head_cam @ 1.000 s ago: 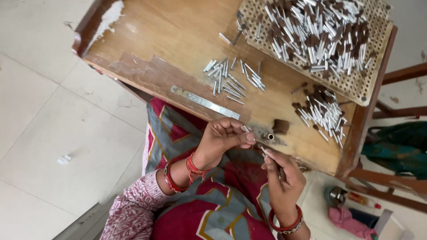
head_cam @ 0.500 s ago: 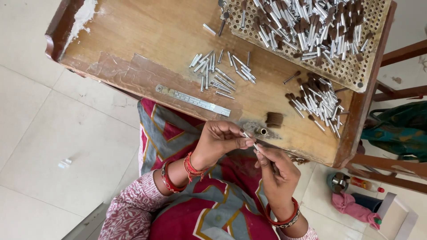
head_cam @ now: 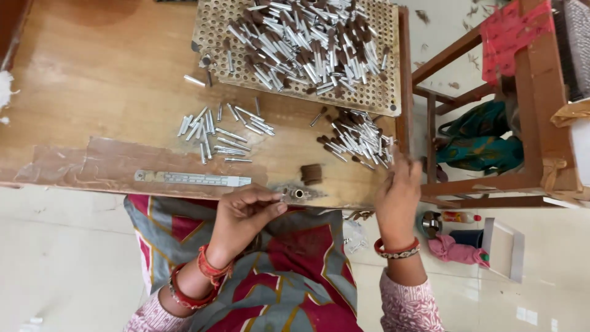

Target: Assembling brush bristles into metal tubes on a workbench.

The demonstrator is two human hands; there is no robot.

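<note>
At the bottom of the frame a patterned red, grey and teal garment covers the person's lap, and both wrists carry red bangles. The left hand (head_cam: pixel 246 212), lower centre, has thumb and forefinger pinched together at the near edge of the bench (head_cam: pixel 110 92), their tips right beside a small metal socket fixture (head_cam: pixel 299 193) set into that edge; whether a piece sits between the fingers cannot be told, since anything there is too small to see. The right hand (head_cam: pixel 398 193), right of centre, reaches up with fingers extended and slightly blurred, their tips at the near edge of a loose pile of brown-tipped metal tubes (head_cam: pixel 356 138); it seems to be picking one out, though a closed grip on a tube is not visible. Judging from this, the step in hand is fetching a fresh tube while the other hand waits at the fixture, so the next move would call for a clean pinch on a single tube and carrying it left to the socket. A small brown block (head_cam: pixel 311 173) lies just above the fixture, and a flat metal ruler (head_cam: pixel 192 179) lies left of it. Farther up, a scatter of plain silver tubes (head_cam: pixel 218 132) sits left of centre, and at the top a perforated board (head_cam: pixel 381 98) holds a large heap of tubes.
</note>
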